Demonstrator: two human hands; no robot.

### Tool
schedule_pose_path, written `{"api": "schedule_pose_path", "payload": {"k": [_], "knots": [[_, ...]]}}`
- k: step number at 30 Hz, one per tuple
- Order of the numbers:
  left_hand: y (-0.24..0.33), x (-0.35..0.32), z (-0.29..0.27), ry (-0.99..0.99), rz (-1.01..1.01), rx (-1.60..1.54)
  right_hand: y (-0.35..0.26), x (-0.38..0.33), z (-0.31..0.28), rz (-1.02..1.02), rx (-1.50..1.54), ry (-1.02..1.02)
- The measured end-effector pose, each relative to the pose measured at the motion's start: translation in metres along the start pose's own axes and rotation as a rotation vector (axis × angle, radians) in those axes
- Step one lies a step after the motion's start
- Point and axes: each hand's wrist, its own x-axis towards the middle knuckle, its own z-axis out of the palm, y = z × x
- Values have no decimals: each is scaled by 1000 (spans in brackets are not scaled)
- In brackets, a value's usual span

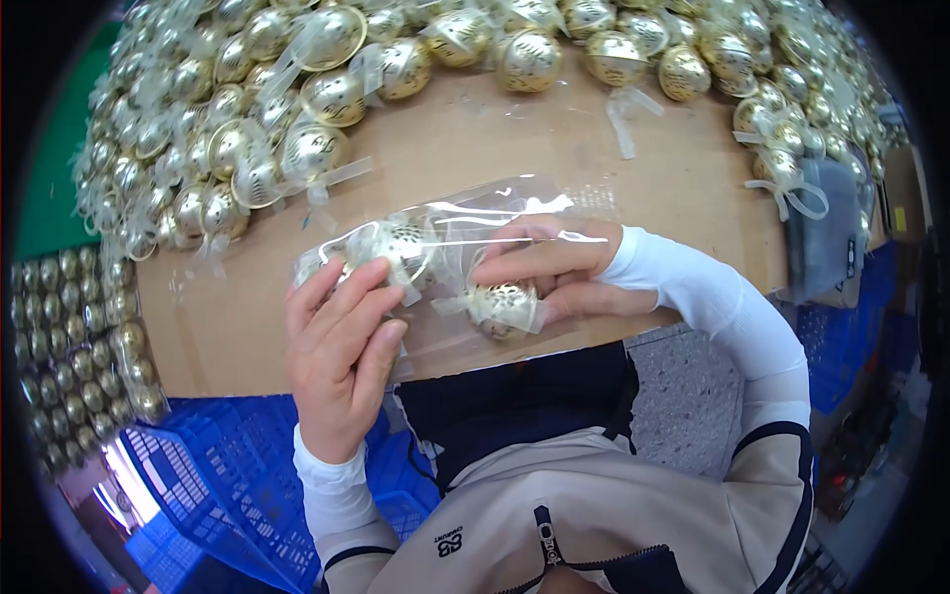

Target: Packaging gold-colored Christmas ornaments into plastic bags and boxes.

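In the head view, the only one I have, I take the clock from the picture's centre. The left hand lies toward eight o'clock, fingers slightly spread and lightly bent, its fingertips against the left end of a clear plastic bag; I can't tell whether it pinches the film. The right hand reaches in from three o'clock, narrowed around a gold ball with a pale ribbon, close to the centre. Shiny film overlaps its fingers; I can't make out how far they sit inside the bag. Toward ten o'clock from that ball, I see another gold ball under the film, just beside the left fingertips.

Both hands work over brown cardboard. Around its far edge, a heap of gold balls with ribbons arcs from ten o'clock to two. A loose ribbon end trails at one. I find a greyish see-through bin before three, blue crates at eight, and rows of gold balls just below nine.
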Motion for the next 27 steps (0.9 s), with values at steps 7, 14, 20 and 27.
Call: {"api": "schedule_pose_path", "payload": {"k": [7,14,20,27], "knots": [[1,-5,-5,10,-16,-33,3,33,32,116,275,21],[3,-2,-2,-15,55,22,4,42,39,181,376,15],[2,-5,-4,16,-1,20,-23,0,-24,482,238,-17],[7,0,-4,18,16,4,-60,-20,-153,-103,-1898,666]]}}
